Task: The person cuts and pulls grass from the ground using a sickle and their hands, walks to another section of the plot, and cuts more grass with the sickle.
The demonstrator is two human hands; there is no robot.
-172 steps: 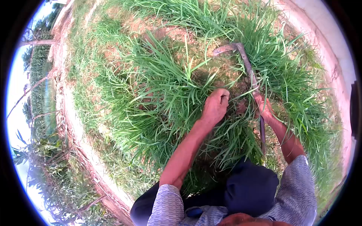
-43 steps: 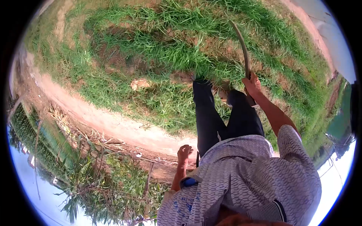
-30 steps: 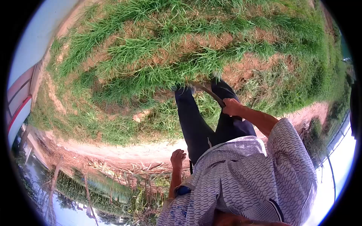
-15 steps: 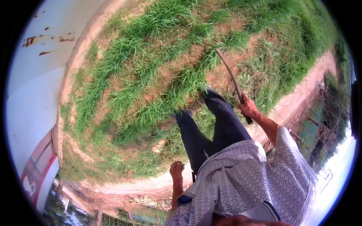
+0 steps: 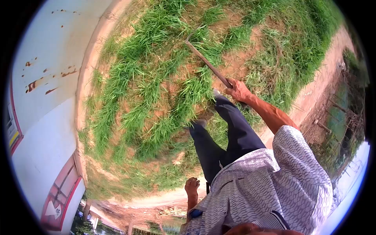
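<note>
The long-handled sickle [image 5: 211, 68] slants out over the green rows, its butt near the person's knees and its bent, thin blade [image 5: 188, 39] at the far end, among or just above the leaves; which of the two cannot be told. The right hand [image 5: 239, 91] is closed around the lower part of the handle, with a short length of it showing behind the fist. The left hand [image 5: 192, 186] hangs at the near left, fingers loosely bent and partly open, with nothing seen in it. The person appears to be upright, holding the tool out one-handed rather than cutting with it; lowering the blade from this reach would call for a firm wrist and a clear space between edge and feet. Around the blade grow rows of grass-like leafy plants [image 5: 129, 74], with reddish bare soil [image 5: 237, 62] between them. The left shoe [image 5: 201, 122] and the right shoe [image 5: 216, 93] stand beside the nearest row, below dark trousers [image 5: 243, 133]. A pale wall [image 5: 43, 129] with rusty marks rises at the left, and a dirt path [image 5: 313, 86] runs along the right. No basket, sack or other container can be made out.
</note>
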